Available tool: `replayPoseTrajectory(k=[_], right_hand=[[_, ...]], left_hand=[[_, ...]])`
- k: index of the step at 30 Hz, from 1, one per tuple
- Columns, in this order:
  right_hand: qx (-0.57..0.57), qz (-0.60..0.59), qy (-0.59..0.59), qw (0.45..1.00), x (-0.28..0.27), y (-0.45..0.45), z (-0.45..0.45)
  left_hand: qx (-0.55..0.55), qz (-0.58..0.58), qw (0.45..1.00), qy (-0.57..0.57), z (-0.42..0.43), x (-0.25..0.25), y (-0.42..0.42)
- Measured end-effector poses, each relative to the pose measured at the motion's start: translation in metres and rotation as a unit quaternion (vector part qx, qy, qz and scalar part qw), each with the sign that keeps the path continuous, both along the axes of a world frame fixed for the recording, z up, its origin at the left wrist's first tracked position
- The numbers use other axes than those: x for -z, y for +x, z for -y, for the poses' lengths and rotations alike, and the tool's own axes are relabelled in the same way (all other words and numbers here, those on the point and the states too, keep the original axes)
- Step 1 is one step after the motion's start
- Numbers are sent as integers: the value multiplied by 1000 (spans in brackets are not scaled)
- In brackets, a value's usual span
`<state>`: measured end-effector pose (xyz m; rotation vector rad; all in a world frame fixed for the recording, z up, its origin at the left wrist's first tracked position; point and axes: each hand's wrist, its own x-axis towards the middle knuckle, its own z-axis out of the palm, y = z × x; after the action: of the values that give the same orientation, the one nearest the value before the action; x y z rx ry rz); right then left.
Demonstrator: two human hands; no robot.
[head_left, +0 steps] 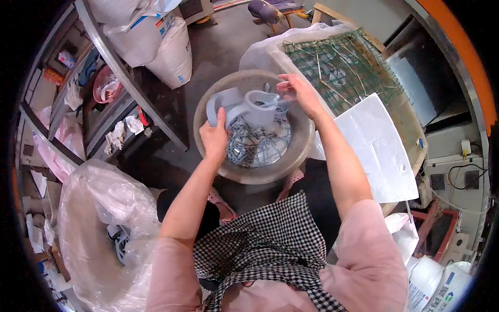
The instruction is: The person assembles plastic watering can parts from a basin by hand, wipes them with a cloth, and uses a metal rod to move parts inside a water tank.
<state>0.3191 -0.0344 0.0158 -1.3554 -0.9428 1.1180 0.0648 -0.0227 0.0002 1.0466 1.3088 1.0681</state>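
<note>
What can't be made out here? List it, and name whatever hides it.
Head view, bottom of the tub: mostly covered by grey scraps.
Head view, left hand: most fingers hidden by the hand itself and the grey piece it holds.
Head view, right hand: whether it touches the grey jug is unclear; they overlap from this angle.
Head view, white sacks: tops cut off by the upper edge.

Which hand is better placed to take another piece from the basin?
Probably the right hand, which looks partly open at the basin; the left hand grips a grey piece.
</note>
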Motion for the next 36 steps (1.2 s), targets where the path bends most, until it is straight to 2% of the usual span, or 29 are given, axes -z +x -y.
replayPoseTrajectory(k=[3,4,5,6,8,11,12,14,15,17,19,21,22,23,26,28,29,31,33,36], right_hand=[[-50,49,10,998,5,-18,1],[-48,130,53,989,16,-21,-3],[-45,128,53,989,20,-19,-6],[-19,129,58,990,21,-16,-8],[14,115,75,990,24,-13,-13],[-17,162,74,984,17,-16,-12],[-18,162,73,984,10,-22,-9],[-27,241,66,968,-4,-38,-2],[-27,241,65,968,-3,-42,0],[-71,333,129,931,-2,-48,1],[-60,332,153,929,8,-46,-4],[104,279,131,946,13,-36,-14],[133,288,99,943,14,-24,-18],[126,378,86,913,30,-1,-26],[138,334,118,925,17,2,-14],[-16,223,97,970,5,-3,-3],[-15,224,96,970,4,-6,-2],[-99,371,90,919,10,-15,-3],[-70,383,98,916,19,-18,-9],[-79,373,-14,924,12,-18,-8]], left_hand=[[-1,43,997,-63,-1,-8,-4],[49,81,993,-74,0,-6,-7],[98,118,985,-85,0,-4,-8],[100,117,985,-85,2,-4,-8],[157,187,967,-78,10,-4,-5],[193,191,960,-64,20,-7,-2],[213,146,966,-1,18,3,-1],[213,111,971,14,16,12,-1],[213,75,974,30,16,11,-1],[196,47,979,39,17,7,1],[180,20,982,48,17,6,2],[195,15,976,99,15,11,-2],[197,15,975,101,16,4,-3],[189,44,976,97,17,-2,-4],[194,63,974,103,19,-7,-11],[204,56,971,111,16,-2,-15],[215,50,968,121,13,3,-16],[229,44,964,128,16,3,-15],[233,-27,961,149,21,2,-12],[222,-64,959,162,19,-6,-13]])
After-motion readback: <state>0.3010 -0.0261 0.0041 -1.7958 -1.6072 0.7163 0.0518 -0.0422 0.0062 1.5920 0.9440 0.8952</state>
